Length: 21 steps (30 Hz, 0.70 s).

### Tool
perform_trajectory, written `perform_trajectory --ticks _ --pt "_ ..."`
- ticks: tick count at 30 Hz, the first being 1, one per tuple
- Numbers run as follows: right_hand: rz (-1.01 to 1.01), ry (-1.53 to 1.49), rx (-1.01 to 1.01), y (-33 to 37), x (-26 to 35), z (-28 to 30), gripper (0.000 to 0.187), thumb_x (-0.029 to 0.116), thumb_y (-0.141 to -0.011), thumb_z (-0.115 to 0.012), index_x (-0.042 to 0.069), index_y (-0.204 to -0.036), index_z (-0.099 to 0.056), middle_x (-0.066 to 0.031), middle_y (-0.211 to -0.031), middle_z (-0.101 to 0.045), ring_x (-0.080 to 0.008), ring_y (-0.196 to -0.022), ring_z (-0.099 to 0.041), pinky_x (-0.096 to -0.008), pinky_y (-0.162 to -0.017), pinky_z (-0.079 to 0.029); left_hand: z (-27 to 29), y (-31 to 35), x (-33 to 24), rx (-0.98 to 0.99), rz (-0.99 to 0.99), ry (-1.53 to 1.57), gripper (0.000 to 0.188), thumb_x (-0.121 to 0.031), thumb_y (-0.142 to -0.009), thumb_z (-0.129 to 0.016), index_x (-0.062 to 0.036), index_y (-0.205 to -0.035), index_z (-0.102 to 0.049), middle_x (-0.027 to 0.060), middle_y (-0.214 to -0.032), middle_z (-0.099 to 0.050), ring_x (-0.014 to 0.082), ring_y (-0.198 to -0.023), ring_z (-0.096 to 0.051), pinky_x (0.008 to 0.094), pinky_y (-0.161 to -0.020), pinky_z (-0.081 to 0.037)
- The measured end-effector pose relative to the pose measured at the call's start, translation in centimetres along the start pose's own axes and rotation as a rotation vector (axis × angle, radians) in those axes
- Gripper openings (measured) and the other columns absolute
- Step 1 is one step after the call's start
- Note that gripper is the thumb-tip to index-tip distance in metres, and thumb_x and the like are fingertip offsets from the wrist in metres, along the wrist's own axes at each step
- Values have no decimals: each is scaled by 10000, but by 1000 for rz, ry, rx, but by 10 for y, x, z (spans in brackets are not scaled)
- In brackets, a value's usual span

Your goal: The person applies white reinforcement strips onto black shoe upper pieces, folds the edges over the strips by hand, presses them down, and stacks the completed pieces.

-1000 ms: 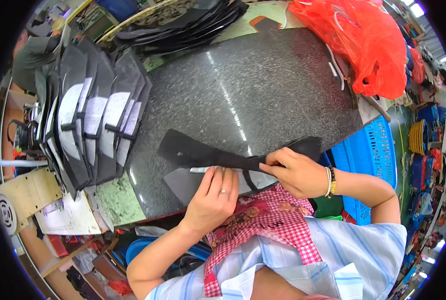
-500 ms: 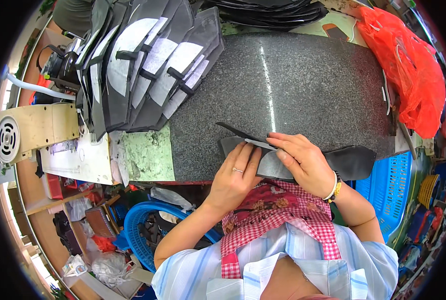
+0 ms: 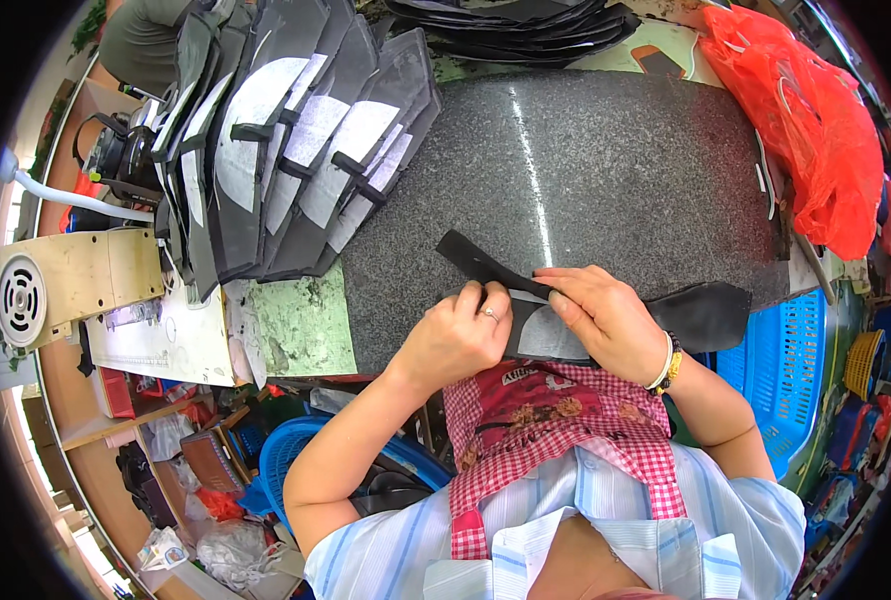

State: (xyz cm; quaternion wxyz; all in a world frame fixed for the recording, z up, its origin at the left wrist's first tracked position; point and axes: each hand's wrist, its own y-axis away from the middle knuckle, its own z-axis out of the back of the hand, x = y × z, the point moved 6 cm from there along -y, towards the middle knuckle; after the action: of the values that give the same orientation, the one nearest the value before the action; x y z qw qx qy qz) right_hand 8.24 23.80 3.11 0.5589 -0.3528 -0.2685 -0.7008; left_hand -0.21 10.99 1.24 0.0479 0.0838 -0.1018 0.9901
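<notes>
the black piece (image 3: 711,312) with a pale grey patch lies along the tabletop's (image 3: 626,180) near edge, fingers hiding parts of it. the left hand (image 3: 466,328) is mostly closed, curled onto its raised strip; the right hand (image 3: 606,318) lies on it, fingers nearly straight, though whether it pinches or only presses i cannot tell. white-patched black panels (image 3: 296,140) fan over the left edge, a dark stack (image 3: 526,38) sits along the far edge, and a red bag (image 3: 801,130) fills the far right corner. 1 blue basket (image 3: 781,370) stands past the right edge, a blue tub (image 3: 284,452) below the near edge. the dark, speckled top meets a stained pale green surface (image 3: 301,325) at left, near a beige machine (image 3: 76,285) and cluttered shelves (image 3: 116,435).
</notes>
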Motion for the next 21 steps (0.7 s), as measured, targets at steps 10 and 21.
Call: perform_trajectory --ticks 10,21 --pt "11 -17 -21 1 -1 0 293 136 -957 -525 -43 -1169 -621 -223 -1183 -642 -386 -1045 -600 -427 -931 -475 6 1 4 -167 83 74 335 -144 -716 -612 -1 -1010 -685 88 -1003 -633 198 -880 -637 281 -693 -548" --pt "395 464 28 34 13 -38 495 130 -736 -620 -52 -1196 -611 -197 -1364 -540 -246 -1017 -548 -401 -899 -426 -24 29 49 27 1198 1556 357 -333 -871 -763 2 -894 -643 63 -823 -707 83 -740 -638 258 -640 -511"
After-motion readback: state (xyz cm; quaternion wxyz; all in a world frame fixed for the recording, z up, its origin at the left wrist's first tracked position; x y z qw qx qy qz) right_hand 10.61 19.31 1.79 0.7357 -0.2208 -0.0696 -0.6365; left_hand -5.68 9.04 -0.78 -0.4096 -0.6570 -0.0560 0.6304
